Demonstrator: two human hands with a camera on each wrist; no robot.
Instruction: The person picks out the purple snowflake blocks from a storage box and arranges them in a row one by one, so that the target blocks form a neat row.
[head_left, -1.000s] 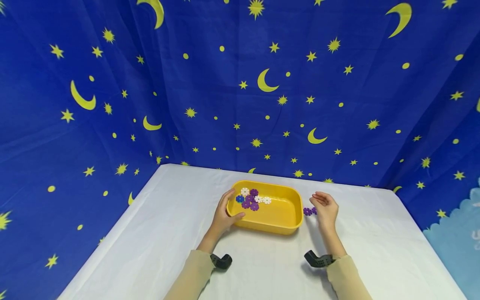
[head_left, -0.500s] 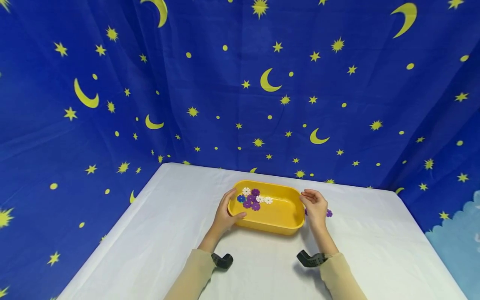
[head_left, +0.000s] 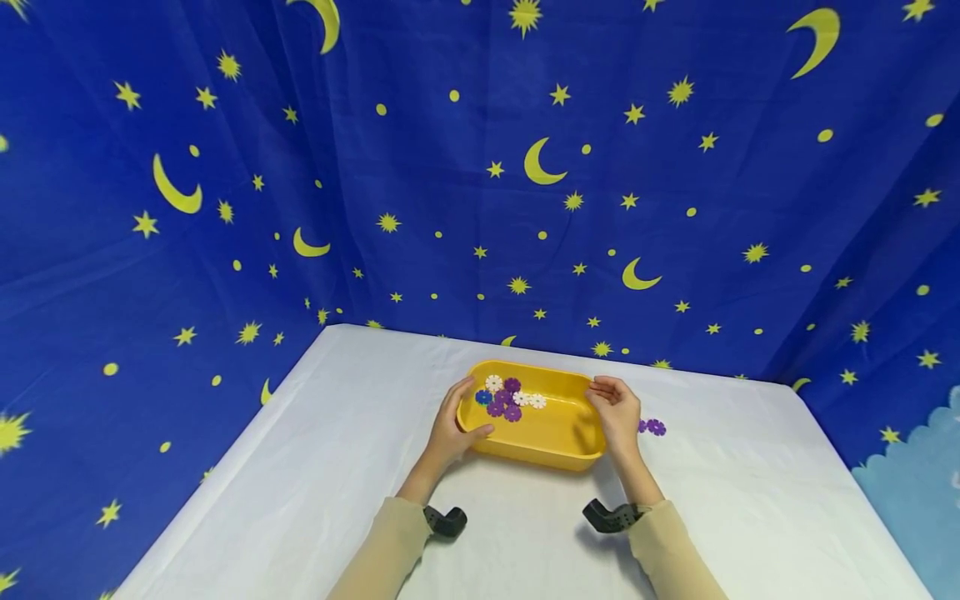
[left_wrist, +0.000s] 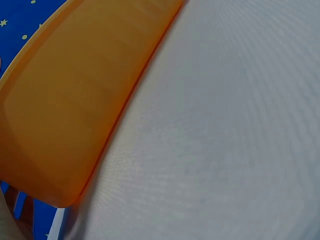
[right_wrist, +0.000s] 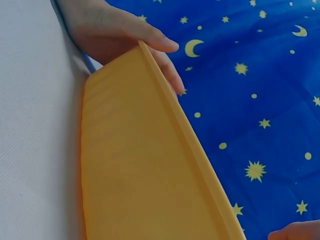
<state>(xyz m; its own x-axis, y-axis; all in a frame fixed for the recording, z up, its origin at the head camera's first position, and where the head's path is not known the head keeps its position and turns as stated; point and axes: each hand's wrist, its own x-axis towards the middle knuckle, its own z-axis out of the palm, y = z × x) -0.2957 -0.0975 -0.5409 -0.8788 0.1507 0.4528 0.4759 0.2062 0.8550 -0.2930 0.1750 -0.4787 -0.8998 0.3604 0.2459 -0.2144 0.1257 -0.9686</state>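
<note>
My left hand (head_left: 448,427) grips the left end of a yellow plastic tub (head_left: 555,456), its thumb over the near rim and its fingers along the outer side. In the right wrist view that thumb (right_wrist: 162,44) lies across the tub's rim. Several flower-shaped plastic discs lie together inside on the left: white discs (head_left: 538,401), purple discs (head_left: 512,412) and a blue disc (head_left: 483,398). My right hand (head_left: 617,417) hovers at the tub's right rim with bent fingers over the inside. Whether anything sits between its fingertips is hidden.
More purple flower-shaped discs (head_left: 657,427) lie on the white tablecloth (head_left: 750,483), right of my right hand. Behind the table hangs a blue curtain (head_left: 450,192) with yellow moons and stars. A wrist camera (head_left: 611,517) sits on each forearm.
My right hand has moved left from above the purple discs on the cloth to the tub's right rim, casting a shadow inside. My left hand keeps its hold on the tub.
</note>
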